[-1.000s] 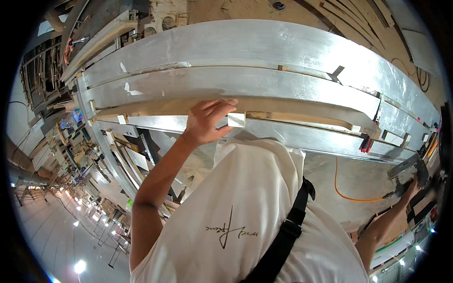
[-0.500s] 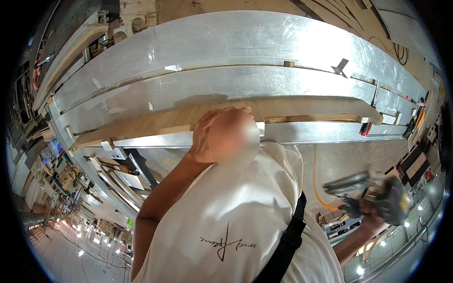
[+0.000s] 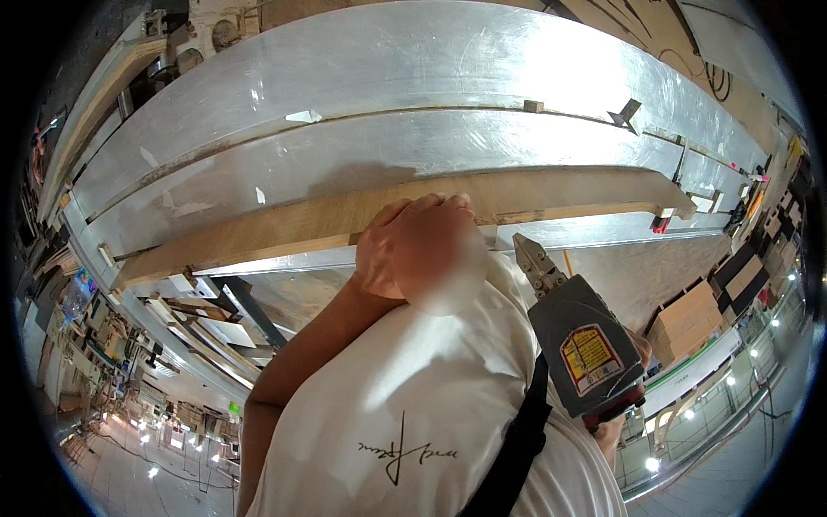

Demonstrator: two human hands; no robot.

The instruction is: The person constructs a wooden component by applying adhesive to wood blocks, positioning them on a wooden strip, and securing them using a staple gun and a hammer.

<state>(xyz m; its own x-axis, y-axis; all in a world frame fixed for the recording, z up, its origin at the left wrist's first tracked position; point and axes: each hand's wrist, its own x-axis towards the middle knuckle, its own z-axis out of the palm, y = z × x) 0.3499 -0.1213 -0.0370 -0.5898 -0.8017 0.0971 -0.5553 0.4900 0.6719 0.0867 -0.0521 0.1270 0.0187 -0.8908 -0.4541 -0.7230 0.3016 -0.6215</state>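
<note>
A long wooden board [image 3: 551, 189], one end curved, lies along the near side of the metal-topped bench. My left hand [image 3: 379, 250] is over its near edge at the middle, fingers bent across the top and gripping it; a blurred patch hides part of this hand. To the right, close to my shirt, is a nail gun [image 3: 564, 323] with a dark grey body. Its pointed nose is near the board's front edge. My right hand [image 3: 641, 346] holds it from behind, mostly hidden by the tool body.
The metal bench top [image 3: 345, 69] has a long slot running across it. A small wood block [image 3: 533, 106] and a bent dark piece [image 3: 627, 116] sit at this slot. Cardboard boxes [image 3: 689, 323] stand at the right, and timber pieces [image 3: 194, 332] lie below the bench at left.
My right hand has swung the nail gun in from the far right toward the board, nose now near its edge. My left hand stays on the board. The view has shifted slightly.
</note>
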